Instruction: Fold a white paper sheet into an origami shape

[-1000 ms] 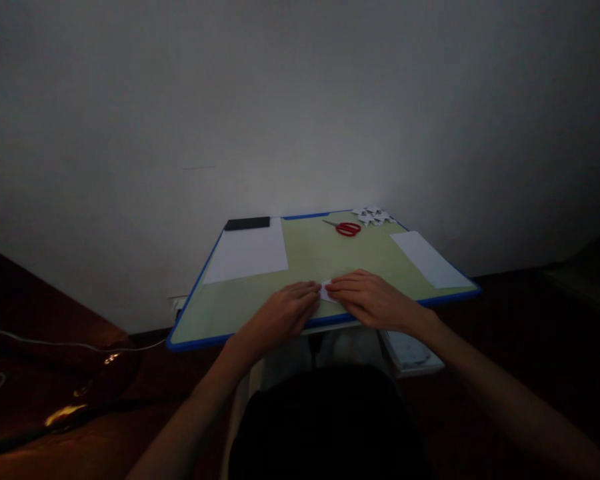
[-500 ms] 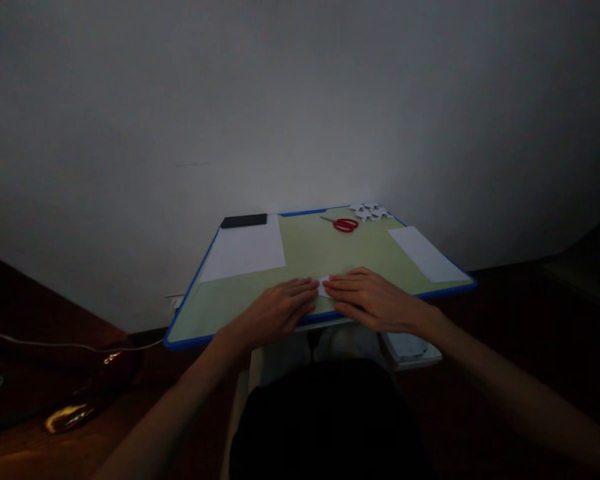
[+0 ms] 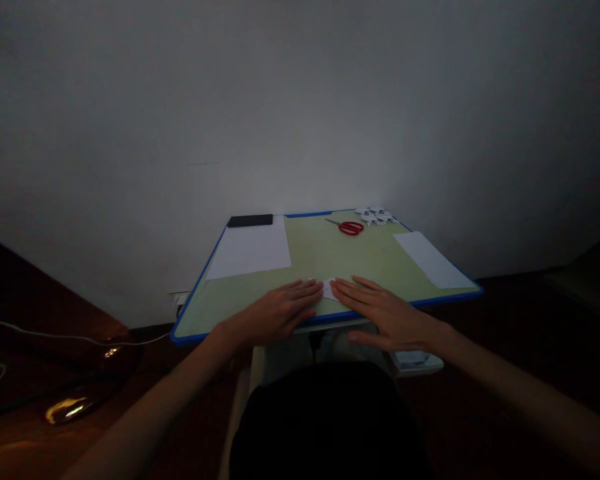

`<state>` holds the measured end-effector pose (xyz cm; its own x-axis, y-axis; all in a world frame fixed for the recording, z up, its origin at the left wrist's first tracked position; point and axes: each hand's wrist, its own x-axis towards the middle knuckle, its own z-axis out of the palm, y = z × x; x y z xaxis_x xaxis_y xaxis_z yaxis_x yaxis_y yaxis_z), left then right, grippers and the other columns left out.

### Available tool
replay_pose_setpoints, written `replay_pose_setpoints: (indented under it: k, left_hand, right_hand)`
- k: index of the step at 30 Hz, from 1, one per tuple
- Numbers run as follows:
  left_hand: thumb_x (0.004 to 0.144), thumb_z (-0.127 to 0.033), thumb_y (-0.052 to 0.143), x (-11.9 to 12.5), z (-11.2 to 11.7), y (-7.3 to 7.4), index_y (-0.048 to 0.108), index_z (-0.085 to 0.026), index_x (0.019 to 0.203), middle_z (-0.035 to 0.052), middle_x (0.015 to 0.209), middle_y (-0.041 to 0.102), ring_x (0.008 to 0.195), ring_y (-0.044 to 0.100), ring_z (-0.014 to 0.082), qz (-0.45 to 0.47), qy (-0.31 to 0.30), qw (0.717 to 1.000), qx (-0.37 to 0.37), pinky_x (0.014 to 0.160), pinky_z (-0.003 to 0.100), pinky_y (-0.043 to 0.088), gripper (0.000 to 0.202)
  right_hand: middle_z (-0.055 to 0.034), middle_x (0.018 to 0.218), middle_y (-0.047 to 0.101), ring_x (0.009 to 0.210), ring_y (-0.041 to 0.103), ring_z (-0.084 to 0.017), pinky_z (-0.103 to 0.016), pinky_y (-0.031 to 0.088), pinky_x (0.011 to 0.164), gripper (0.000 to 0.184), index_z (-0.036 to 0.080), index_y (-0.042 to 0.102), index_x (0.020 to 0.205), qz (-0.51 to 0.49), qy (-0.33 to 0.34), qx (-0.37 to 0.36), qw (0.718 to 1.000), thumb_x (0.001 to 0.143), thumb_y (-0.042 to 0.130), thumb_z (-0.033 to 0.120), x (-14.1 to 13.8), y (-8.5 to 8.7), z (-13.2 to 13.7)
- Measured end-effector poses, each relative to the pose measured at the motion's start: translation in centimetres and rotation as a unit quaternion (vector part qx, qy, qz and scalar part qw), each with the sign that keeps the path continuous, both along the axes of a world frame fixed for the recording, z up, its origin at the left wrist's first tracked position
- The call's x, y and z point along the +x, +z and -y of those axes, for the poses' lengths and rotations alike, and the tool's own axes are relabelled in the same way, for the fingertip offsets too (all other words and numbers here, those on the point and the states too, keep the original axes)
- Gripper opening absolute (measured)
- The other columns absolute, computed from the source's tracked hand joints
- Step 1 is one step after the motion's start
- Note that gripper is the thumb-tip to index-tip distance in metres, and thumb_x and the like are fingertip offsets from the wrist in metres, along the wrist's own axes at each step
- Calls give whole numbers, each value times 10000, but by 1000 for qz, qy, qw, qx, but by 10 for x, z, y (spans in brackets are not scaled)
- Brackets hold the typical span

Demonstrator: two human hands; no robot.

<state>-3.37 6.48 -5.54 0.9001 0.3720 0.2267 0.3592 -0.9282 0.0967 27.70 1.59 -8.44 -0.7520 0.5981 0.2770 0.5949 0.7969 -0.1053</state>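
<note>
A small white folded paper piece (image 3: 329,289) lies near the front edge of a green board with a blue rim (image 3: 330,257). My left hand (image 3: 275,312) rests flat on the board, its fingertips touching the paper's left side. My right hand (image 3: 385,312) lies flat with fingers stretched out, its fingertips on the paper's right side. Most of the paper is hidden between the fingers.
On the board lie a white sheet (image 3: 250,248) at the back left, a black phone (image 3: 250,220) behind it, red scissors (image 3: 349,228), several folded paper pieces (image 3: 376,215) at the back right and a white strip (image 3: 433,259). A white cable (image 3: 55,337) runs at the left.
Both hands have flattened out on the paper; the right hand's fingers have stretched and slid slightly toward me. The view shifted a little.
</note>
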Motion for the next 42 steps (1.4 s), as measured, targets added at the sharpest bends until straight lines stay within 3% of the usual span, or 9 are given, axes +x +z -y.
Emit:
replay_pose_setpoints:
  k: [3, 6, 14, 20, 23, 26, 32, 38, 42]
  left_hand:
    - [1168, -322, 379, -3, -3, 5, 471, -130, 1632, 153, 1698, 480, 1602, 432, 252, -11, -19, 1000, -18, 1340, 461, 368, 511]
    - [1161, -297, 400, -5, -6, 6, 434, -164, 1659, 132, 1707, 471, 1608, 422, 237, -3, -39, 999, -33, 1351, 471, 347, 517]
    - [1136, -332, 489, -4, -4, 4, 544, -192, 1587, 146, 1637, 565, 1538, 533, 262, 31, -21, 999, -31, 1283, 503, 449, 476]
    - [1119, -319, 520, 3, -4, 5, 616, -147, 1497, 169, 1539, 665, 1445, 627, 275, 50, -11, 998, -20, 1226, 489, 492, 426]
    - [1090, -328, 581, 8, -5, 9, 642, -177, 1444, 151, 1505, 692, 1405, 651, 282, 41, -6, 999, -21, 1186, 507, 503, 390]
    - [1075, -324, 604, 11, -5, 11, 647, -210, 1414, 130, 1497, 696, 1401, 648, 275, 34, 2, 999, -23, 1182, 511, 488, 361]
    - [1075, -313, 568, 12, 1, 4, 648, -179, 1393, 163, 1526, 670, 1420, 633, 296, 64, 19, 998, -4, 1195, 518, 492, 355]
    - [1070, -286, 529, 16, 6, 4, 605, -201, 1411, 151, 1521, 672, 1424, 625, 294, 56, 32, 998, 18, 1196, 523, 494, 360]
    - [1065, -284, 543, 16, 5, 4, 619, -188, 1400, 148, 1498, 691, 1404, 641, 292, 52, 39, 998, 22, 1192, 510, 503, 356]
  right_hand:
    - [-161, 1791, 249, 1673, 291, -313, -581, 267, 1369, 938, 182, 120, 1746, 8, 12, -10, 1000, 1051, 592, 599, 1, 2, 0]
    - [-143, 1788, 276, 1666, 309, -295, -576, 288, 1365, 839, 200, 148, 1744, 11, 15, -30, 999, 1089, 553, 537, 2, 10, -1]
    - [-192, 1666, 513, 1537, 535, -351, -619, 427, 1274, 708, 120, 507, 1614, 10, -7, -1, 1000, 1041, 622, 521, -9, 26, -1]
    - [-197, 1498, 697, 1374, 674, -338, -567, 488, 1186, 626, 126, 660, 1471, -2, -5, 15, 1000, 956, 719, 476, -20, 36, -8]
    - [-189, 1416, 745, 1287, 710, -343, -558, 517, 1129, 569, 142, 719, 1373, -5, -12, 7, 1000, 914, 762, 476, -22, 40, -14]
    - [-179, 1394, 744, 1264, 702, -343, -561, 522, 1113, 535, 159, 734, 1309, -18, -22, 0, 1000, 888, 787, 484, -22, 37, -17]
    - [-192, 1533, 640, 1402, 597, -360, -571, 480, 1171, 611, 183, 678, 1386, -35, -31, 6, 999, 891, 803, 520, -18, 27, -16]
    - [-166, 1399, 729, 1325, 629, -360, -613, 443, 1170, 562, 198, 715, 1303, -32, -28, 38, 998, 875, 809, 552, -27, 32, -13]
    - [-182, 1459, 706, 1386, 621, -365, -634, 379, 1232, 613, 189, 697, 1348, -28, -42, 60, 997, 918, 752, 622, -27, 26, -10]
